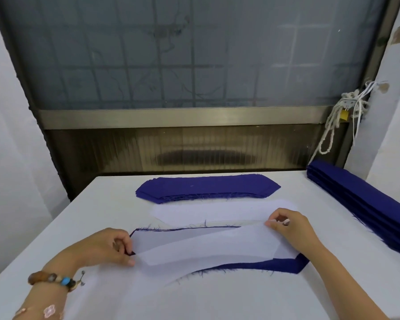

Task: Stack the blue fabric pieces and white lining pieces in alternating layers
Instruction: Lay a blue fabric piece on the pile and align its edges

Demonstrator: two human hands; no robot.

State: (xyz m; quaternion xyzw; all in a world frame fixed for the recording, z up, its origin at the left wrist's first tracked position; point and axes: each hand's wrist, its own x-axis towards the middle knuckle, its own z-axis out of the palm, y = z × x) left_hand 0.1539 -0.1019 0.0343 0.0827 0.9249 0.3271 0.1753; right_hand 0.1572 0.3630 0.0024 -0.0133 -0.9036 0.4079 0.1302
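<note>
A white lining piece (208,247) lies slightly askew on top of the near stack, whose blue fabric (284,266) shows along its front and right edges. My left hand (106,248) pinches the stack's left end between thumb and curled fingers. My right hand (291,227) pinches the lining's upper right end. Farther back lies a pile of white lining pieces (217,212). Behind it sits a pile of blue fabric pieces (206,187).
A thick stack of folded blue fabric (365,204) runs along the right side of the white table (194,301). A window with a metal frame (183,116) stands behind the table, and white cords (342,116) hang at its right corner.
</note>
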